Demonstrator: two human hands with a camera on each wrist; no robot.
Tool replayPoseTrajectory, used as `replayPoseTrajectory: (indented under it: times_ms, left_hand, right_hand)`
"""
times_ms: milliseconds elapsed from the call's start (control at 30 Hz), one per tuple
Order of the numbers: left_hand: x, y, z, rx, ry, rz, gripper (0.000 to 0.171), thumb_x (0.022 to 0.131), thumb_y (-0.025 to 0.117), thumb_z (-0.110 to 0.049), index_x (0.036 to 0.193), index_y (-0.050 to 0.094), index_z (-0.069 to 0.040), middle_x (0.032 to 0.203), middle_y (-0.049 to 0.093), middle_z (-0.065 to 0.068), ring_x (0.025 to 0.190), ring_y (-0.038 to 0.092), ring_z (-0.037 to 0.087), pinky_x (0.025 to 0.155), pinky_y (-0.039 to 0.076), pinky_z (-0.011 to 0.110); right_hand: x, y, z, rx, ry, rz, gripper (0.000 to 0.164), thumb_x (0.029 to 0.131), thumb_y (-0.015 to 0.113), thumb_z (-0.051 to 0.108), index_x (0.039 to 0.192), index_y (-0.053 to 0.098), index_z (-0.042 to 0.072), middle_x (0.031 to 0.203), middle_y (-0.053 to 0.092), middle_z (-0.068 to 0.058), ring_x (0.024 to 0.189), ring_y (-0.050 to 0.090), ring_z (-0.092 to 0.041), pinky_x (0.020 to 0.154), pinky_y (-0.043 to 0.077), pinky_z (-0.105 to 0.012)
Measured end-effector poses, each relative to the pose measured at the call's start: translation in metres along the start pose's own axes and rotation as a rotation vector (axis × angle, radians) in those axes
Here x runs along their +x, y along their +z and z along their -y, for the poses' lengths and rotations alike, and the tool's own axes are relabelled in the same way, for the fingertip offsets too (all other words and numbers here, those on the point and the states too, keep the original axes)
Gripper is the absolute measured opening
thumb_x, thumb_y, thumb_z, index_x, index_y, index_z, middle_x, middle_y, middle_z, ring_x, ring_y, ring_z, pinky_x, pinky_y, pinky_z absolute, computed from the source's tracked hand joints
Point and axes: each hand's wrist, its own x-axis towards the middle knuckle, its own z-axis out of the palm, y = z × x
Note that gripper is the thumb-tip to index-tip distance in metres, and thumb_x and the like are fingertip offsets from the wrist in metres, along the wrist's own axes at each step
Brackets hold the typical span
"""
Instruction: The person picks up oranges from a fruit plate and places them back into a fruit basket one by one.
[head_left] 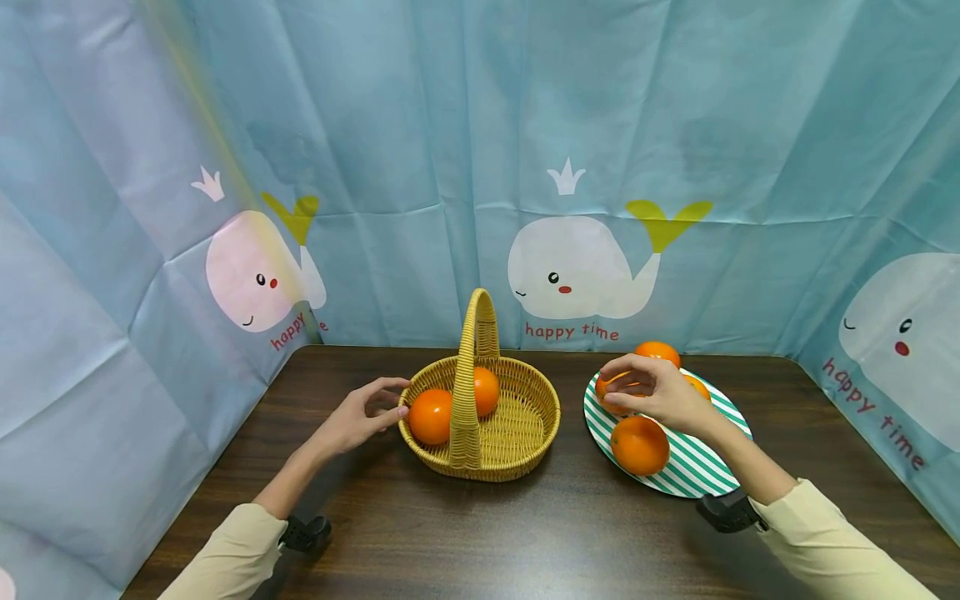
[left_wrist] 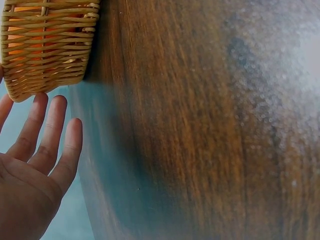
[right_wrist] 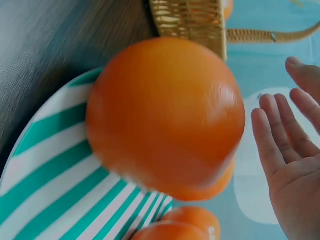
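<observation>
A yellow wicker basket (head_left: 525, 425) with a tall handle stands mid-table. Inside it are two oranges (head_left: 431, 417), one on each side of the handle's near base. My left hand (head_left: 363, 414) is at the basket's left side, thumb and fingertips right at the rim; the left wrist view shows its fingers (left_wrist: 49, 125) spread and nearly straight. Over the green-and-white striped plate (head_left: 705, 475), my right hand (head_left: 663, 396) hovers with relaxed fingers and nothing held. Several oranges lie on that plate, the nearest orange (right_wrist: 165, 115) large in the right wrist view; one is partly hidden behind the right hand.
The dark wooden table (head_left: 525, 542) runs back to a light blue curtain (head_left: 420, 167) printed with whales, which also encloses both sides. The basket's handle (head_left: 467, 392) rises high between the two hands. Each wrist wears a black camera strap (head_left: 727, 512).
</observation>
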Motion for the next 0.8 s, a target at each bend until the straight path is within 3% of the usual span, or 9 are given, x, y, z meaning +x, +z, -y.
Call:
replayPoseTrajectory:
  times_ms: [167,433,667,800]
  left_hand:
    - [0.0,0.0,0.0,-0.007,0.001,0.002,0.044,0.1,0.068,-0.017,0.141,0.055,-0.005,0.124,0.061,0.023,0.099,0.068,0.033,0.075,0.058,0.047]
    - [0.0,0.0,-0.001,-0.006,-0.004,0.007,0.045,0.1,0.068,-0.017,0.142,0.054,-0.005,0.127,0.06,0.024,0.101,0.067,0.035,0.076,0.058,0.048]
    - [-0.001,0.0,-0.001,-0.008,-0.007,0.006,0.046,0.1,0.068,-0.017,0.143,0.054,-0.006,0.129,0.059,0.024,0.104,0.066,0.035,0.077,0.058,0.047]
    - [-0.001,0.0,-0.001,0.001,0.0,0.006,0.046,0.101,0.068,-0.018,0.143,0.054,-0.006,0.132,0.057,0.025,0.109,0.064,0.037,0.077,0.058,0.043]
  right_hand:
    - [-0.009,-0.01,-0.001,-0.04,0.002,-0.01,0.029,0.093,0.073,-0.001,0.12,0.064,-0.008,0.114,0.064,-0.025,0.098,0.069,-0.028,0.081,0.058,-0.032]
    - [-0.024,-0.02,-0.004,-0.115,0.004,-0.033,0.03,0.092,0.076,0.002,0.118,0.065,-0.006,0.112,0.065,-0.024,0.095,0.069,-0.022,0.08,0.057,-0.03]
    - [-0.037,-0.026,-0.01,-0.154,0.021,-0.037,0.031,0.092,0.076,0.003,0.119,0.065,-0.006,0.113,0.065,-0.023,0.102,0.067,-0.032,0.084,0.055,-0.027]
    - [-0.046,-0.027,-0.013,-0.155,0.039,-0.035,0.033,0.092,0.076,0.006,0.122,0.064,-0.005,0.117,0.063,-0.023,0.106,0.066,-0.027,0.087,0.055,-0.029]
